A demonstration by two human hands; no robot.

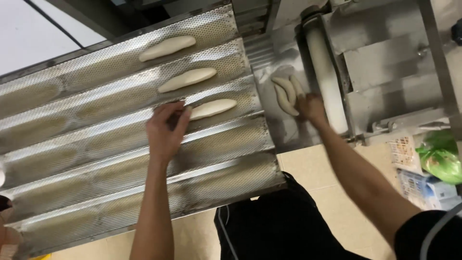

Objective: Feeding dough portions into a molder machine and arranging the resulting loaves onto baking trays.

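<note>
Perforated tray [96, 159] blurs leftward; left hand [166, 130] fingers loosely touch a dough piece [213, 109]; right hand [310, 107] grasp unclear.

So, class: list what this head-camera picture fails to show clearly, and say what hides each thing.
1. Head view: left hand covers the left end of the third dough piece.
2. Right hand is motion-blurred; its grip on the dough pieces by the roller is unclear.
3. Tray: its left end is cut off by the frame edge.
4. Green bag: cut off at the right edge, contents hidden.
</note>
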